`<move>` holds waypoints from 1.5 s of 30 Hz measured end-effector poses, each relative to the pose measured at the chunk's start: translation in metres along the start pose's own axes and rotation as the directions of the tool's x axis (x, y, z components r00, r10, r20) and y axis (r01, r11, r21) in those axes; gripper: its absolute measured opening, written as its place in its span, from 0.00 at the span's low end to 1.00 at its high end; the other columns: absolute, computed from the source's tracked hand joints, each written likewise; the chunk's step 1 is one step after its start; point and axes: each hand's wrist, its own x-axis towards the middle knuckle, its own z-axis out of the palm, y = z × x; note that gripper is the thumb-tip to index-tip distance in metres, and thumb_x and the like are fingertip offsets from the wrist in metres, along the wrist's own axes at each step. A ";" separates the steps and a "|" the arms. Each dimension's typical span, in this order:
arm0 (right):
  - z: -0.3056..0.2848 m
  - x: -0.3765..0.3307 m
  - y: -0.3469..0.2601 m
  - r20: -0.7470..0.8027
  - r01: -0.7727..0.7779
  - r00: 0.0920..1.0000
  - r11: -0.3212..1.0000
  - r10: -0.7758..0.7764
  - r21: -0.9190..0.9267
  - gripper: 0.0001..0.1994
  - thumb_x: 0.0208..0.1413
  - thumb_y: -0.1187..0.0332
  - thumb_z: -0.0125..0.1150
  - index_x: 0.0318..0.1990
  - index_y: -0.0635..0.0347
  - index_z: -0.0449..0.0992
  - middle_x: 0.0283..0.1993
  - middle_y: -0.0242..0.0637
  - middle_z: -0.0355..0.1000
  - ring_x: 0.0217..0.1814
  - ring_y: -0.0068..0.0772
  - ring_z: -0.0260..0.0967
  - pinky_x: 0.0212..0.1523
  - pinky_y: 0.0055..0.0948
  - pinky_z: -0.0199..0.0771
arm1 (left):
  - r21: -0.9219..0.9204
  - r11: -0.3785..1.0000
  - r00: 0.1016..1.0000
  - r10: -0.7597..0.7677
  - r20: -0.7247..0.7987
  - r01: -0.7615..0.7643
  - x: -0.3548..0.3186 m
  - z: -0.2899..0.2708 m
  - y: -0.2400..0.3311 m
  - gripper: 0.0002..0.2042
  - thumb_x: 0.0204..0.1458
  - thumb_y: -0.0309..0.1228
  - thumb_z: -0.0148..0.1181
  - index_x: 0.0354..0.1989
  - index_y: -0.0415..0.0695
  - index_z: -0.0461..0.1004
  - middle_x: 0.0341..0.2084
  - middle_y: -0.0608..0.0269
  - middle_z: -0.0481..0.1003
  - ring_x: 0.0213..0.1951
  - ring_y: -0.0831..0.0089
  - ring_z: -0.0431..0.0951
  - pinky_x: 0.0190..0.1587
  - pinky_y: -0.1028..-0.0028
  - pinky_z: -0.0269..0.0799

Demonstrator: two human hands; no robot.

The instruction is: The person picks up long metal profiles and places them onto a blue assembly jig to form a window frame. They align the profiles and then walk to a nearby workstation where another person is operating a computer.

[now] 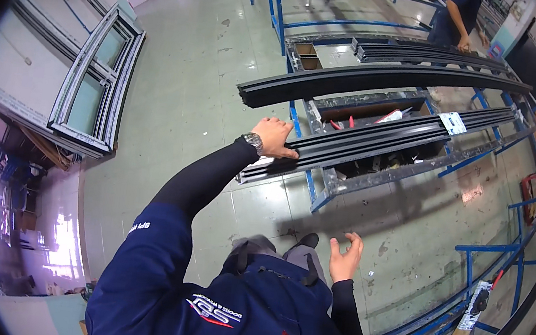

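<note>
The left hand (274, 137), wearing a silver metal wristwatch (254, 142), is resting on the near end of a bundle of long, dark grey, grooved profiles (379, 137); its thumb is lying across the top and its fingers are stretching toward the far edge, though I cannot tell whether they are pinching the bundle; from this grip the bundle is running away to the right, a short stub showing below the hand, and is lying across a grey-topped workbench frame with blue legs (373, 186); a white printed label (452, 123) is sitting on it, well along from the grip; just beyond the hand, a long black profile (385, 88) is lying roughly parallel; the right hand (346, 257) is hovering below and right of the grip, holding nothing, its thumb and half-curled fingers standing apart; far beyond, a co-worker's hand (464, 42) is reaching down near more dark profiles (422, 56).
</note>
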 end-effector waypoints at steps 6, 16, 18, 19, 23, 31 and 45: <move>0.056 0.041 -0.047 0.079 -0.043 0.996 0.999 0.041 0.025 0.21 0.47 0.65 0.66 0.47 0.64 0.68 0.50 0.49 0.66 0.55 0.51 0.62 0.56 0.41 0.62 | 0.157 0.958 0.941 0.190 0.281 -0.240 0.077 0.050 -0.050 0.39 0.36 0.69 0.58 0.37 0.38 0.75 0.34 0.51 0.77 0.46 0.56 0.75 0.52 0.58 0.64; 0.206 0.029 -0.105 -0.119 -0.358 0.914 0.910 0.387 0.207 0.25 0.49 0.60 0.66 0.49 0.66 0.66 0.49 0.51 0.71 0.54 0.45 0.70 0.53 0.38 0.68 | -0.749 0.661 0.775 0.455 0.439 0.036 0.106 0.158 -0.090 0.41 0.35 0.54 0.72 0.51 0.31 0.68 0.45 0.44 0.75 0.49 0.57 0.75 0.53 0.66 0.69; 0.217 0.027 -0.122 -0.139 -0.400 0.880 0.866 0.455 0.299 0.28 0.49 0.58 0.66 0.51 0.67 0.64 0.52 0.55 0.69 0.56 0.49 0.68 0.54 0.40 0.68 | -0.768 0.636 0.768 0.458 0.448 0.069 0.107 0.142 -0.078 0.39 0.37 0.50 0.72 0.51 0.30 0.69 0.45 0.44 0.75 0.48 0.58 0.76 0.52 0.67 0.69; 0.222 0.026 -0.130 -0.173 -0.404 0.868 0.865 0.465 0.296 0.28 0.49 0.58 0.66 0.52 0.68 0.64 0.52 0.56 0.68 0.56 0.49 0.68 0.55 0.40 0.68 | -0.730 0.681 0.768 0.437 0.468 0.057 0.102 0.140 -0.077 0.38 0.37 0.49 0.73 0.50 0.30 0.69 0.45 0.45 0.76 0.48 0.58 0.76 0.52 0.68 0.69; 0.223 0.034 -0.149 -0.221 -0.443 0.829 0.844 0.514 0.302 0.35 0.49 0.53 0.64 0.57 0.71 0.60 0.57 0.59 0.65 0.59 0.53 0.65 0.58 0.41 0.65 | -0.595 0.800 0.869 0.346 0.354 -0.077 0.067 0.134 -0.045 0.38 0.34 0.52 0.72 0.41 0.27 0.71 0.35 0.39 0.77 0.39 0.53 0.79 0.43 0.64 0.73; 0.178 0.032 -0.143 -0.215 -0.585 0.740 0.767 0.638 0.263 0.51 0.44 0.37 0.62 0.64 0.71 0.51 0.63 0.63 0.57 0.66 0.54 0.57 0.64 0.39 0.58 | -0.615 0.768 0.893 0.389 0.227 -0.179 0.006 0.121 0.016 0.27 0.42 0.39 0.64 0.41 0.26 0.63 0.30 0.33 0.75 0.37 0.41 0.77 0.41 0.54 0.74; 0.127 0.014 -0.074 -0.128 -0.687 0.556 0.541 0.821 0.486 0.65 0.27 0.29 0.66 0.70 0.58 0.42 0.66 0.68 0.48 0.70 0.60 0.48 0.68 0.42 0.50 | -0.657 0.721 0.839 0.485 0.248 -0.223 -0.065 0.094 0.116 0.36 0.39 0.44 0.68 0.46 0.27 0.58 0.32 0.36 0.75 0.37 0.43 0.78 0.39 0.55 0.73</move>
